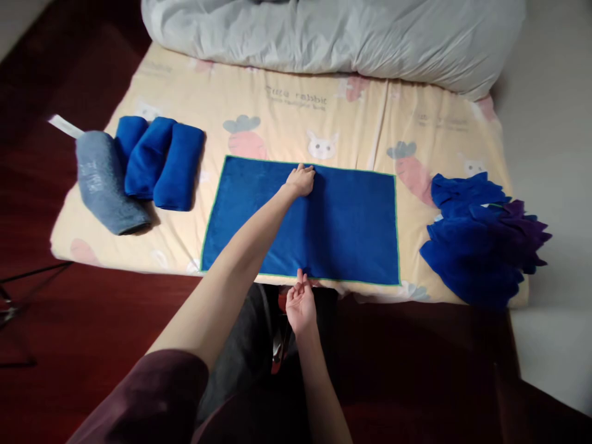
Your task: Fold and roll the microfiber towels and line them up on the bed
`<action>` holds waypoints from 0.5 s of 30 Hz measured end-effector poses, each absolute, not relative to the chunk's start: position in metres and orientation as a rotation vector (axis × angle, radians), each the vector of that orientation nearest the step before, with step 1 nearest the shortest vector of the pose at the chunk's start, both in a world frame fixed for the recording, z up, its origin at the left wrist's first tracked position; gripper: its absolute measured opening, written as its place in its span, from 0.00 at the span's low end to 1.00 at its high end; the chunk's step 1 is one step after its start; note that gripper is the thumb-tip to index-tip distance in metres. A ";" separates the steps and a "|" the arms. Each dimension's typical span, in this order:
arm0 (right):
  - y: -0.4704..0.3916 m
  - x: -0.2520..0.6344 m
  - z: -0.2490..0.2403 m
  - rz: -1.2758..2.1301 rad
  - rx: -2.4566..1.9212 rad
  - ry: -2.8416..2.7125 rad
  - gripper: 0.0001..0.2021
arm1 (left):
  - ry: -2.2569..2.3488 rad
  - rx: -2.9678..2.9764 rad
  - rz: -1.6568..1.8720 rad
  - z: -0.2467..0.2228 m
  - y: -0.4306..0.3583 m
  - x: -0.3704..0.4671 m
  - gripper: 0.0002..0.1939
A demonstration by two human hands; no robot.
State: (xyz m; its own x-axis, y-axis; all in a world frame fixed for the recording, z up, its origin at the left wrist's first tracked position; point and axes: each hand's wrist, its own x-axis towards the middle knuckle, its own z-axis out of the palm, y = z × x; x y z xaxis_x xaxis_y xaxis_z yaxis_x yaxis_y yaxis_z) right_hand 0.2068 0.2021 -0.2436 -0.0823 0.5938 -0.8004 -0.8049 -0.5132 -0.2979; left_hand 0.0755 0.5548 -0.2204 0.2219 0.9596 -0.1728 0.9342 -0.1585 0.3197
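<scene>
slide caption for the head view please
Left hand and right hand at opposite edges of a green-edged blue towel.

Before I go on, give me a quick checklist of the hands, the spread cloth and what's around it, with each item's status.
1. Blue cloth spread open on the patterned sheet: ok.
2. Left hand at the cloth's far edge: ok.
3. Right hand at the near edge, palm up, fingertips at the border: ok.
4. Firm grip by both hands: cannot tell; the pinch is not clear in this view.
5. Cloth free of creases: cannot tell; the dark band between the hands could be crease or shadow.
6. Rolled blue cloths and loose pile apart from the cloth: ok.
</scene>
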 end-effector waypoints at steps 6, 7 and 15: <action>0.211 0.207 -0.229 1.782 -1.191 0.362 0.11 | 1.769 2.071 0.087 -0.230 0.614 0.072 0.23; 0.211 0.208 -0.227 1.787 -1.192 0.372 0.12 | 1.783 2.065 0.089 -0.232 0.622 0.072 0.22; 0.208 0.207 -0.229 1.816 -1.189 0.326 0.12 | 1.819 2.046 0.056 -0.236 0.647 0.077 0.26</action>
State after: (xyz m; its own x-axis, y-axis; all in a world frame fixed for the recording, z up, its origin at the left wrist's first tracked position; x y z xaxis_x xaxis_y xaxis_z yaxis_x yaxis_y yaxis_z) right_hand 0.2067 0.2080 -0.2285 -0.1196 0.5438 -0.8306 -0.7985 -0.5498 -0.2450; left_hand 0.0766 0.6468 -0.2361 0.1519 0.9610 -0.2312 0.9448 -0.0725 0.3196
